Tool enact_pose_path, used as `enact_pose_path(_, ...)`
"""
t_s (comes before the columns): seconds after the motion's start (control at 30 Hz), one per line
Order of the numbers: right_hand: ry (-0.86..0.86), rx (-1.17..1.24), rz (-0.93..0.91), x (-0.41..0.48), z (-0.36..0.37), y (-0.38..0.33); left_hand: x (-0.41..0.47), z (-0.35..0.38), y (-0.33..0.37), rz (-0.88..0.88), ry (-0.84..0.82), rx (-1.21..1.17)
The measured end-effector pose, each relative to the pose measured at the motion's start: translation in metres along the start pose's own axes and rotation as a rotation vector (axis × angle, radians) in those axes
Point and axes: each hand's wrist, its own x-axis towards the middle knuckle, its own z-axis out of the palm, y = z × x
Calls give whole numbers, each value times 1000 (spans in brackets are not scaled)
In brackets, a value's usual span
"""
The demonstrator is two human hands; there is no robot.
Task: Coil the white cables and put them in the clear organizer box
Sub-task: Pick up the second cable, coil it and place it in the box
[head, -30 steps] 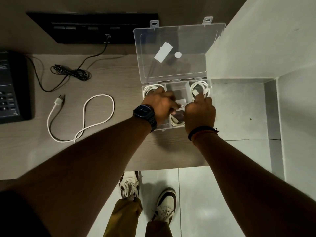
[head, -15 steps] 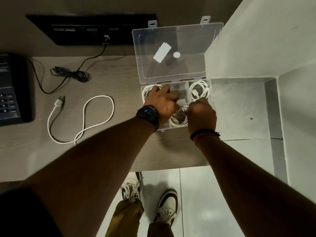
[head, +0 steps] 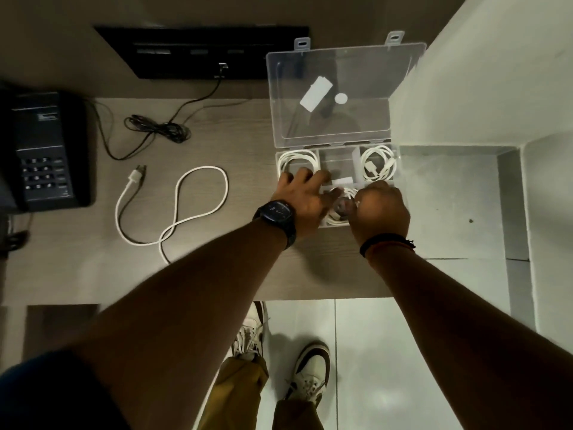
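Observation:
The clear organizer box (head: pixel 336 165) stands open on the wooden table, its lid (head: pixel 356 125) tilted up at the back. One coiled white cable (head: pixel 298 159) fills the back left compartment and another (head: pixel 379 163) the back right. A third coil (head: pixel 338 219) lies in the front compartment between my hands. My left hand (head: pixel 305 197) rests on the box's left side with fingers spread. My right hand (head: pixel 382 207) has its fingers curled onto that front coil. A loose white cable (head: pixel 186 209) lies looped on the table to the left.
A black desk phone (head: pixel 46 150) sits at the left edge. A bundled black cord (head: pixel 158 130) runs up to a black socket panel (head: pixel 201 51) at the back. A white wall (head: pixel 496 72) stands right of the box. The table's near edge is close to my feet.
My left hand has spread its fingers over the box's left side. My right hand has drawn back toward the front compartment and curled onto the coil there.

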Motion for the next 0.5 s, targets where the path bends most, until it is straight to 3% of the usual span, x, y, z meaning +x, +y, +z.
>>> enact_pose_path(0.13,35,46,18,-8,-19,-14,-51,-11,-35,-254,101,-172)
enact_pose_path(0.27,165,93,-156,-32,-29,-45,-128,-3,-85,-565,145,-206)
enact_pose_path(0.33,15,189,-277,-52,-23,-72,-162,5,-100,-525,80,-212)
enact_pose_path(0.43,-426,320,-413,-81,1,-121,-200,14,-111,-360,40,-236)
enact_pose_path(0.5,-602,316,-435,-96,18,-150,-210,18,-118,-275,4,-210)
